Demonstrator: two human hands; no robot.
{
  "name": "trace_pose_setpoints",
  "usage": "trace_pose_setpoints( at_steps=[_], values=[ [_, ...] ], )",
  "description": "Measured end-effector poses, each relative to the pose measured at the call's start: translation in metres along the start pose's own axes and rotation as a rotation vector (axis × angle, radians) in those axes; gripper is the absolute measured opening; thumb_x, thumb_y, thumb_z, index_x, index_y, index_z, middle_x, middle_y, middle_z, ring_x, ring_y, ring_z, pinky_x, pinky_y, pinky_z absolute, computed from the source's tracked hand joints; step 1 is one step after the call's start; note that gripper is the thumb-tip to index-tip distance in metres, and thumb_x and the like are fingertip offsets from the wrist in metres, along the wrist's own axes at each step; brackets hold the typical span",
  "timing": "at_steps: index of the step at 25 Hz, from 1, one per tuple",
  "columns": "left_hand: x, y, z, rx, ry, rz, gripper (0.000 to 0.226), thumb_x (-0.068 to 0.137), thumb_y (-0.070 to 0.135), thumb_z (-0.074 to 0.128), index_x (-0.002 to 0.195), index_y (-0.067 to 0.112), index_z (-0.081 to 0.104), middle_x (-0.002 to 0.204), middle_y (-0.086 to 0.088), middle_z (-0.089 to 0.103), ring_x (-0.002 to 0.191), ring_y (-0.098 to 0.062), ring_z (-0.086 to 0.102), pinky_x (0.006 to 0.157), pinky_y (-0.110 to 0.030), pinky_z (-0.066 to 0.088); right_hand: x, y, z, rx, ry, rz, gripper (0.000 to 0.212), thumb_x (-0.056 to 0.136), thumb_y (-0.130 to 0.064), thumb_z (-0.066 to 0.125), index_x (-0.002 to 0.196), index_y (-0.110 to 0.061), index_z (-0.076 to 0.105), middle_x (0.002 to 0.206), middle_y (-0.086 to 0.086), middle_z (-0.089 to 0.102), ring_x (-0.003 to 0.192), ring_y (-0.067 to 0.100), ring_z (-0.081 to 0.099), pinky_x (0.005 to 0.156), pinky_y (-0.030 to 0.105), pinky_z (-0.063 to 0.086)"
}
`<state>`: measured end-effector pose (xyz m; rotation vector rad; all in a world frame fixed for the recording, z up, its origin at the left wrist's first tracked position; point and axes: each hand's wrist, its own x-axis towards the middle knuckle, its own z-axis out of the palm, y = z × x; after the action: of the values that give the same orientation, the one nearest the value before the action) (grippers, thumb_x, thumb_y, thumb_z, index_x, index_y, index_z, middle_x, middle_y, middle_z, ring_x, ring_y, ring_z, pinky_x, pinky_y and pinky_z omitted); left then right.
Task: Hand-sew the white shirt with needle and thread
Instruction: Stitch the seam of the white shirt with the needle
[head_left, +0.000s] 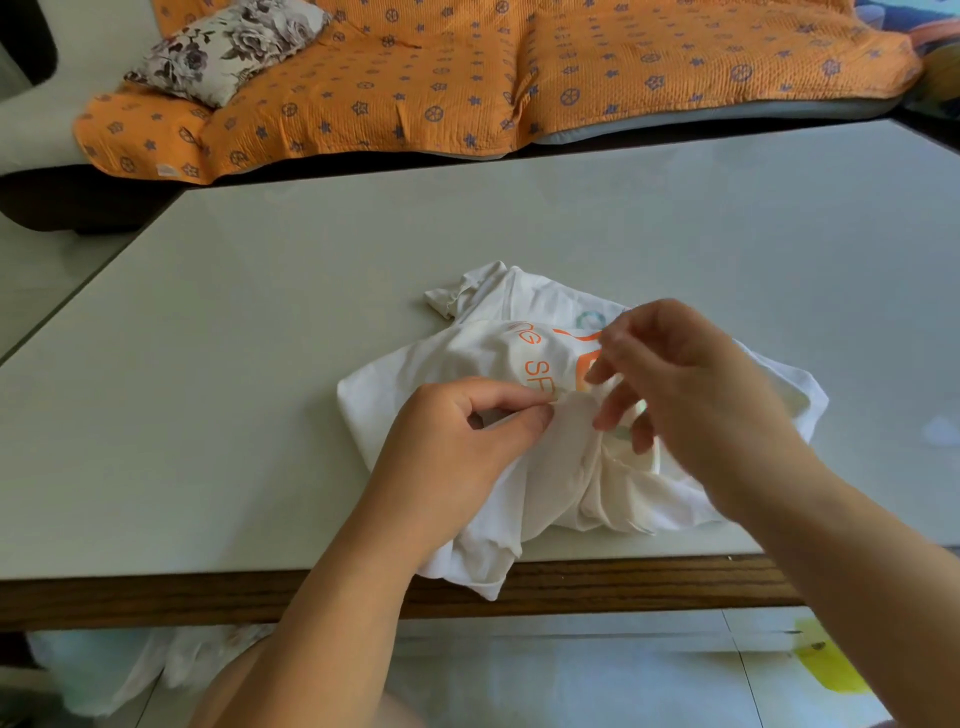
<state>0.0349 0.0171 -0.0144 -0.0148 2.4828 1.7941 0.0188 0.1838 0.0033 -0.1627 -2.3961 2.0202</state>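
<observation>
A white shirt (550, 467) with orange lettering lies crumpled near the front edge of the table, one corner hanging over that edge. My left hand (457, 447) pinches a fold of the shirt between thumb and forefinger. My right hand (675, 379) hovers just to the right of that fold, its fingers curled and its fingertips close to the cloth. The hand is blurred; a needle or thread is too small to make out.
The pale table (311, 364) has a dark wooden front edge (156, 597). Beyond it stands a sofa with an orange patterned cover (467, 78) and a floral cushion (228, 47). White cloth (156, 670) lies on the tiled floor below.
</observation>
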Motion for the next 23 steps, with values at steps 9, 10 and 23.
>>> trace_pose_setpoints(
  at_steps=[9,10,23],
  values=[
    [0.002,0.001,-0.006,-0.13,-0.073,-0.078,0.007,0.084,0.025,0.073,0.086,0.03,0.079,0.09,0.015,0.076,0.092,0.003,0.068,0.083,-0.017,0.046,0.019,-0.005,-0.017,0.794,-0.098,0.117,0.019,0.099,-0.006,0.043,0.084,-0.012,0.053,0.067,0.011,0.065,0.083,0.031,0.073,0.077,0.037,0.06],
    [0.002,0.001,-0.006,-0.14,-0.075,-0.084,0.007,0.084,0.025,0.074,0.086,0.03,0.079,0.09,0.014,0.076,0.092,0.003,0.068,0.083,-0.017,0.046,0.02,-0.005,-0.017,0.742,-0.061,0.073,0.018,0.099,-0.007,0.044,0.084,-0.014,0.052,0.068,0.01,0.066,0.089,0.032,0.072,0.085,0.042,0.058],
    [0.002,0.0,-0.012,-0.111,-0.131,-0.093,0.008,0.081,0.029,0.074,0.086,0.033,0.079,0.093,0.005,0.077,0.096,-0.01,0.07,0.092,-0.03,0.053,0.002,-0.006,-0.011,-0.292,-0.043,-0.245,0.015,0.094,-0.018,0.056,0.082,-0.026,0.058,0.075,-0.01,0.073,0.047,0.007,0.058,0.052,0.022,0.042]
  ],
)
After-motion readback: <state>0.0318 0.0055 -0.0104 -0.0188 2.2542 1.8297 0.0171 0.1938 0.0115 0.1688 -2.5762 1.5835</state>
